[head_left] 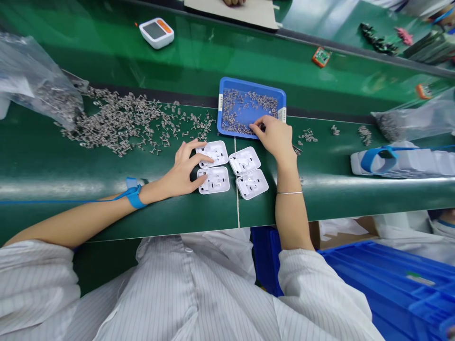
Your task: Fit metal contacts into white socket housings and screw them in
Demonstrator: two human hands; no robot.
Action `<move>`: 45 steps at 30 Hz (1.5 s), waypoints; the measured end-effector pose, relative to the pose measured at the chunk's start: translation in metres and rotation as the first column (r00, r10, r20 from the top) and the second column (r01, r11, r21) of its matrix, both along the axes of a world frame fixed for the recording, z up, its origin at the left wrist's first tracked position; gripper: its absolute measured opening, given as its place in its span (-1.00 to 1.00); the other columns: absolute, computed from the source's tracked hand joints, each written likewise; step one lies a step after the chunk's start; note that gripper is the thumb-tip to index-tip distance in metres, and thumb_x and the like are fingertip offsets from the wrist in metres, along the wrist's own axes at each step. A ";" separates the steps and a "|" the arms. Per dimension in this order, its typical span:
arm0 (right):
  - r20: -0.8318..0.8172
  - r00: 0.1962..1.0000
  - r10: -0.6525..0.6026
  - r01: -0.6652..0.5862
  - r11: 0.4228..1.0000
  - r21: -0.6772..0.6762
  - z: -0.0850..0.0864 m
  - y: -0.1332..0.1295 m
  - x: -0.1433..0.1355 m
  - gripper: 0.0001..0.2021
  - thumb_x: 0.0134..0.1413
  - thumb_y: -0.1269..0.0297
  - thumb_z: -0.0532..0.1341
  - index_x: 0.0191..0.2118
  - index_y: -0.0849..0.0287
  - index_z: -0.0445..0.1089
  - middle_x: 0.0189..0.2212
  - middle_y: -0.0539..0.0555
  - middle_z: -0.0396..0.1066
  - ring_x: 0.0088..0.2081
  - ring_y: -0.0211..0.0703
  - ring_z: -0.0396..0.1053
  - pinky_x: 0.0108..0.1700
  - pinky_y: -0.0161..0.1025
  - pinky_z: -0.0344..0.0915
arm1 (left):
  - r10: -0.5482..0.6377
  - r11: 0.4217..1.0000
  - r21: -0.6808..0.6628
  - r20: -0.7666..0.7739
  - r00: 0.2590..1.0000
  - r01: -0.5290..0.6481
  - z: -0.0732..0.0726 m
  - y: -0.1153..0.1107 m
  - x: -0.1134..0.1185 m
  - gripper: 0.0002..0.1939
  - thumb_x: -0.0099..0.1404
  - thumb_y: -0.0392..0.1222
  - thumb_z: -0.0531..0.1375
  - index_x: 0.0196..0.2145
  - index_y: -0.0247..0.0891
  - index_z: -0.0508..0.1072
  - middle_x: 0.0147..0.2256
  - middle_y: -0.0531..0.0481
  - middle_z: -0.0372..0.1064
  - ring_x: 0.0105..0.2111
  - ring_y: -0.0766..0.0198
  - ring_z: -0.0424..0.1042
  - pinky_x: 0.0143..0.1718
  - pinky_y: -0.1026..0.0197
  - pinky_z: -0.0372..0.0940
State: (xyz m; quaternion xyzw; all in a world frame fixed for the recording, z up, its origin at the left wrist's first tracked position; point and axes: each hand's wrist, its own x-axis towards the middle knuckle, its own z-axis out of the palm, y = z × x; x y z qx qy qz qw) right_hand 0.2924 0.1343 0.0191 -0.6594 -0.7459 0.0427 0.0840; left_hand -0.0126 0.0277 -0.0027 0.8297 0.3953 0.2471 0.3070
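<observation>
Several white plastic housings lie in two pairs on the green bench, among them an upper left one [219,152], a lower left one [217,180], an upper right one [245,161] and a lower right one [252,183]. My left hand [185,169], fingers spread, rests on the left pair. Beyond them a blue tray [251,132] holds many small metal parts [232,106]. My right hand [275,135] reaches over the tray's near right edge, its thumb and fingertips pinched low among the parts; what they hold is too small to make out.
A large pile of metal parts [121,118] spreads at the left beside a plastic bag [42,85]. Small clusters [308,136], another bag [394,124] and stacked white housings [408,162] lie right. A white-and-orange device [157,33] sits beyond. Blue crates [391,284] stand below right.
</observation>
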 end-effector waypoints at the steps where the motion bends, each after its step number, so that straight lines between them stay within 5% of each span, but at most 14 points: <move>1: -0.007 1.000 -0.011 0.011 1.000 -0.004 0.000 0.000 0.000 -0.70 0.34 0.05 0.14 -0.10 0.14 0.51 -0.11 0.18 0.56 -0.18 0.05 0.45 -0.19 -0.13 0.21 | 0.005 1.000 0.023 0.006 1.000 -0.005 -0.001 0.000 0.000 -0.69 0.40 -0.11 0.16 0.08 -0.12 0.33 0.35 -0.19 -0.06 0.45 -0.18 -0.18 0.40 -0.51 -0.29; 6: -0.074 0.997 -0.036 0.038 0.999 0.026 -0.004 0.001 0.001 -0.72 0.39 0.12 0.10 -0.03 0.10 0.48 -0.07 0.15 0.55 -0.08 0.06 0.46 -0.09 -0.11 0.29 | 0.057 0.942 0.323 0.101 0.993 -0.087 -0.002 -0.011 0.010 -0.83 0.41 -0.19 0.16 -0.05 -0.07 0.42 0.20 -0.06 0.24 0.37 -0.01 0.07 0.42 -0.35 -0.12; 10: -0.142 0.989 -0.046 0.056 0.996 0.069 -0.005 -0.003 -0.001 -0.69 0.42 0.11 0.04 0.05 0.08 0.43 0.01 0.13 0.51 -0.02 0.01 0.44 -0.02 -0.12 0.32 | 0.013 0.886 0.459 0.119 0.993 -0.066 0.006 -0.019 0.043 -0.88 0.42 -0.22 0.16 -0.11 -0.09 0.45 0.07 -0.01 0.40 0.27 0.04 0.20 0.37 -0.22 0.02; 14: -0.213 0.977 0.001 0.019 0.996 0.093 0.006 -0.014 -0.005 -0.65 0.45 0.04 -0.01 0.07 0.06 0.41 -0.05 0.11 0.51 -0.04 -0.06 0.44 0.00 -0.17 0.31 | -0.080 0.936 0.332 -0.135 0.988 0.121 0.021 -0.014 0.086 -0.64 0.47 -0.05 0.17 0.09 -0.34 0.38 0.04 -0.19 0.41 0.10 -0.02 0.34 0.16 -0.06 0.26; 18: -0.307 0.945 0.109 -0.080 0.991 0.105 0.029 -0.033 -0.014 -0.64 0.45 0.03 -0.01 0.05 0.05 0.44 -0.14 0.07 0.49 -0.10 -0.11 0.45 -0.06 -0.19 0.31 | -0.138 0.881 0.366 -0.410 0.902 0.301 0.026 -0.009 0.106 -0.67 0.52 -0.15 0.08 0.08 -0.44 0.41 -0.08 -0.26 0.40 -0.08 -0.02 0.38 -0.04 0.02 0.27; 24: -0.470 0.870 0.147 -0.192 0.980 -0.050 0.052 -0.066 -0.028 -0.73 0.33 0.10 0.17 -0.10 0.11 0.55 -0.21 0.07 0.53 -0.21 -0.12 0.43 -0.16 -0.19 0.30 | -0.145 0.867 0.356 -0.487 0.861 0.348 0.020 -0.008 0.100 -0.73 0.44 -0.46 0.00 -0.04 -0.43 0.43 -0.17 -0.20 0.40 -0.18 0.05 0.36 -0.16 0.08 0.24; 27: -0.515 0.850 0.113 -0.222 0.963 -0.155 0.045 -0.074 -0.030 -0.87 0.21 0.22 0.30 -0.26 0.12 0.58 -0.27 0.04 0.57 -0.30 -0.16 0.43 -0.21 -0.20 0.27 | -0.156 0.868 0.334 -0.520 0.840 0.368 0.023 -0.007 0.097 -0.78 0.46 -0.41 0.02 -0.06 -0.41 0.43 -0.18 -0.19 0.41 -0.17 0.02 0.39 -0.16 0.07 0.27; 30: -0.434 0.901 0.017 -0.122 0.969 -0.215 0.034 -0.076 -0.031 -0.90 0.18 0.25 0.32 -0.29 0.13 0.58 -0.30 0.04 0.58 -0.33 -0.14 0.42 -0.26 -0.18 0.22 | -0.153 0.863 0.329 -0.551 0.820 0.383 0.025 -0.008 0.097 -0.79 0.47 -0.39 0.02 -0.04 -0.40 0.42 -0.17 -0.18 0.41 -0.17 0.01 0.42 -0.17 0.06 0.29; 45: -0.402 0.915 -0.033 -0.054 0.977 -0.205 0.023 -0.075 -0.037 -0.93 0.18 0.26 0.32 -0.30 0.11 0.55 -0.28 0.05 0.60 -0.28 -0.09 0.47 -0.24 -0.14 0.24 | -0.127 0.862 0.374 -0.491 0.862 0.341 0.013 -0.007 0.093 -0.79 0.41 -0.45 0.05 -0.08 -0.36 0.41 -0.21 -0.14 0.42 -0.22 0.07 0.47 -0.29 0.09 0.31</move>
